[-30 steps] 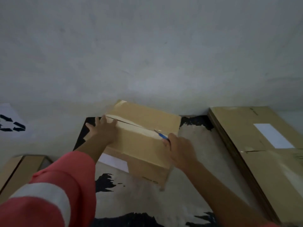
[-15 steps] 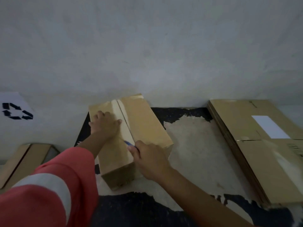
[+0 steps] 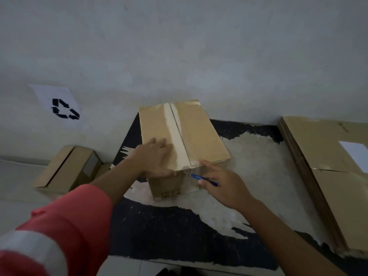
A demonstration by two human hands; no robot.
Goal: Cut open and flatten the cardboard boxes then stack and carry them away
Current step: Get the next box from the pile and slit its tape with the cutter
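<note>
A closed brown cardboard box (image 3: 199, 134) stands on the worn black-and-grey work surface (image 3: 258, 176), its taped centre seam running away from me. My left hand (image 3: 155, 158) lies flat on the box's top, near its front left corner, pressing it down. My right hand (image 3: 221, 186) is at the box's front right corner and holds a blue pen-like cutter (image 3: 201, 178), its tip at the tape on the front face. The forefinger points at the top edge.
A stack of flattened cardboard (image 3: 326, 170) with a white label lies at the right. A smaller closed box (image 3: 65, 168) sits lower on the left. A recycling sign (image 3: 59, 106) hangs on the grey wall behind.
The box has been turned so its seam points away from me. My right hand with the cutter has moved from the top seam down to the front edge.
</note>
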